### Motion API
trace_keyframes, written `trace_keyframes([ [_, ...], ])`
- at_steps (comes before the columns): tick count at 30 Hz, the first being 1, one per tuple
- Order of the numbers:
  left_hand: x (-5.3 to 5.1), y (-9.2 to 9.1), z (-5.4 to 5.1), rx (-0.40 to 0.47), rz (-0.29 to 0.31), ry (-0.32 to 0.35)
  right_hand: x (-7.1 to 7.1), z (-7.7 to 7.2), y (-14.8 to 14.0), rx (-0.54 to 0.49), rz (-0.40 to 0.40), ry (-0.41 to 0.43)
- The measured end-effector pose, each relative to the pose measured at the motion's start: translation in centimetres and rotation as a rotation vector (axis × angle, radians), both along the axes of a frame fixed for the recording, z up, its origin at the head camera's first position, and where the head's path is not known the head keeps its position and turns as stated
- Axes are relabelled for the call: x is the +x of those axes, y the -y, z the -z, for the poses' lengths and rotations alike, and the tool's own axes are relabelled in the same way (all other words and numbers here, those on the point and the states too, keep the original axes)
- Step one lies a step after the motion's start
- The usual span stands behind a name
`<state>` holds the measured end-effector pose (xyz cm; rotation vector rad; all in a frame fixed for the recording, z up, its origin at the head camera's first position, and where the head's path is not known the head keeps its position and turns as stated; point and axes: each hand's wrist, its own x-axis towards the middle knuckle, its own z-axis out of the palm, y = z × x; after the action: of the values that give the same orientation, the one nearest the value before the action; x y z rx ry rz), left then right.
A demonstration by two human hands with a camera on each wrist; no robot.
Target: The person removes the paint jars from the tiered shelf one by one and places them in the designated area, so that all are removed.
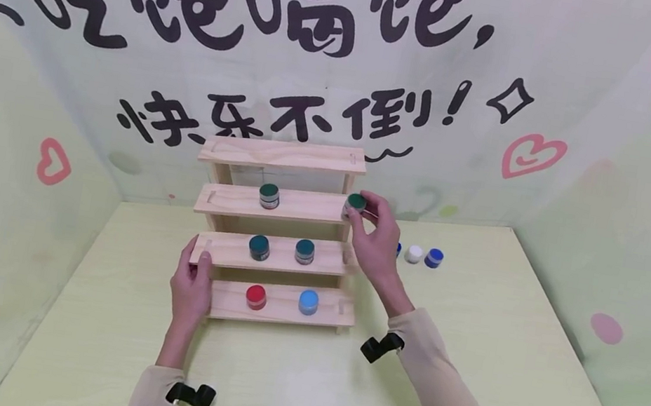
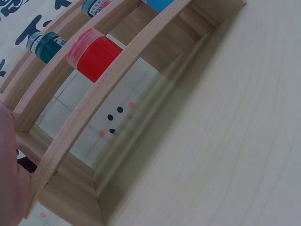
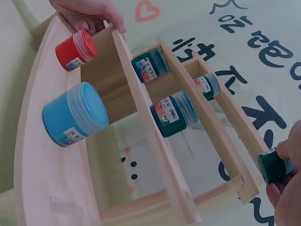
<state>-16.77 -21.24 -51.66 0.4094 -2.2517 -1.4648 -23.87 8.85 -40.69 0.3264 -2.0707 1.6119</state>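
A four-tier wooden rack (image 1: 280, 206) stands against the back. My right hand (image 1: 376, 238) pinches a dark green jar (image 1: 355, 202) at the right end of the second tier from the top; the right wrist view shows this jar (image 3: 274, 165) between thumb and fingers. My left hand (image 1: 192, 288) grips the left end of the third tier. Another green jar (image 1: 269, 196) sits on the second tier, and two teal-green jars (image 1: 259, 247) on the third. The bottom tier bears a red jar (image 1: 256, 296) and a light blue jar (image 1: 308, 302).
Right of the rack on the table (image 1: 507, 345) stand a white jar (image 1: 414, 254), a blue jar (image 1: 434, 258) and another blue one partly hidden behind my right hand. A printed cloth backdrop (image 1: 243, 76) rises behind the rack, with side walls left and right.
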Motion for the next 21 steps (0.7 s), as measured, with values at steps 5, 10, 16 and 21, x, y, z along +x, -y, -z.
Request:
trace_keyframes([
  [5, 0.0, 0.1, 0.1, 0.002, 0.006, -0.012, 1.5, -1.5, -0.3, -0.045, 0.028, -0.013],
  [10, 0.0, 0.1, 0.1, -0.008, 0.0, -0.01, 2.4, -2.2, -0.9, -0.067, 0.048, -0.017],
  [16, 0.0, 0.1, 0.1, -0.001, 0.001, -0.006, 2.3, -1.6, -2.0, -0.07, 0.079, -0.004],
  [21, 0.0, 0.1, 0.0, -0.003, 0.006, -0.006, 2.3, -1.1, -3.0, -0.097, 0.098, 0.024],
])
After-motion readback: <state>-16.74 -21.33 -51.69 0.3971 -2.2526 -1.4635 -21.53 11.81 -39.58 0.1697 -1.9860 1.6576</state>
